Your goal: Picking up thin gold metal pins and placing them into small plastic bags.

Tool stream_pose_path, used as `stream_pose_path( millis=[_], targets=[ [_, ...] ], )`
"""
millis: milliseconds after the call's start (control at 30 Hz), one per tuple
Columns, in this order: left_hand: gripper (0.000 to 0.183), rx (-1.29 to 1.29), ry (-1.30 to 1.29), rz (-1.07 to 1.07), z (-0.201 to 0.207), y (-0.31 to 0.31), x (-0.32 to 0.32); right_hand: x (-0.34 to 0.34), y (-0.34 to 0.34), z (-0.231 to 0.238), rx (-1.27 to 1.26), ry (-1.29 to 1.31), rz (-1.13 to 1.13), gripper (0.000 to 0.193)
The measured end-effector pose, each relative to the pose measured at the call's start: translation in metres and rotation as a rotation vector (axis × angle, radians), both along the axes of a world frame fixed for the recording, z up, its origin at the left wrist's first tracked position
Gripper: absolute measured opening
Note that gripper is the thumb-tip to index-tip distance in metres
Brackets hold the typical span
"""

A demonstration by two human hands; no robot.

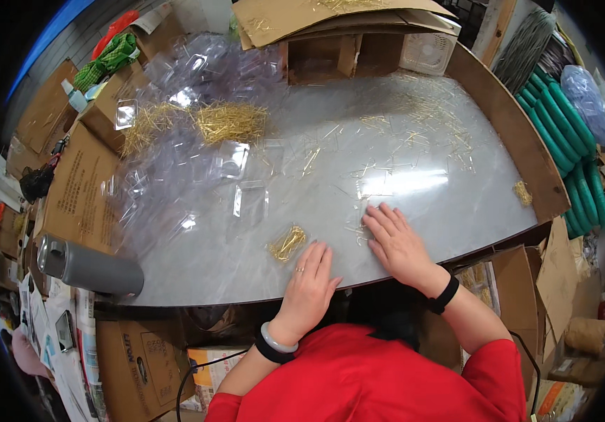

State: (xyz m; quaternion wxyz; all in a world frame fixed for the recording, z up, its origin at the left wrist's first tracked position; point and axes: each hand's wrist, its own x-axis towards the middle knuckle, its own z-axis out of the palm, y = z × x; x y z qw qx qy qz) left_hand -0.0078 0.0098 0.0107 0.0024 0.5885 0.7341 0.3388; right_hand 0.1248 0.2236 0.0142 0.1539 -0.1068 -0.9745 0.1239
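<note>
My left hand (pixel 311 274) lies flat near the front edge of the grey tabletop (pixel 225 253), its fingers stretched out. Just left of its fingertips is a small clear pack of gold-coloured pins (pixel 287 243). My right hand (pixel 398 241) rests palm down farther right, fingers extended, beside a few loose pins (pixel 356 231). Neither hand appears to grip anything, though the palms are hidden. A dense heap of gold pins (pixel 232 122) lies at the back left among many clear plastic blister shells (pixel 169 169). More thin pins (pixel 429 112) are scattered over the back right.
At the left edge a grey bottle (pixel 98 269) lies on its side. Cardboard boxes (pixel 81 186) border the left. A wooden rim (pixel 506 126) bounds the right, with a small gold bunch (pixel 522 193) near it. Behind stands a cardboard-topped shelf (pixel 320 60) beside a white fan (pixel 427 53).
</note>
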Motion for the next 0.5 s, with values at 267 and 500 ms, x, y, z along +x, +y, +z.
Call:
stream_pose_path(
  millis=[267,500],
  targets=[
    [0.077,-0.128,0.009,0.012,0.001,0.01,-0.014,0.015,0.004,0.007,-0.196,0.065,0.211,0.053],
    [0.096,-0.184,0.046,-0.026,0.009,0.028,-0.025,0.029,-0.032,0.021,-0.047,0.107,-0.199,0.057]
  ],
)
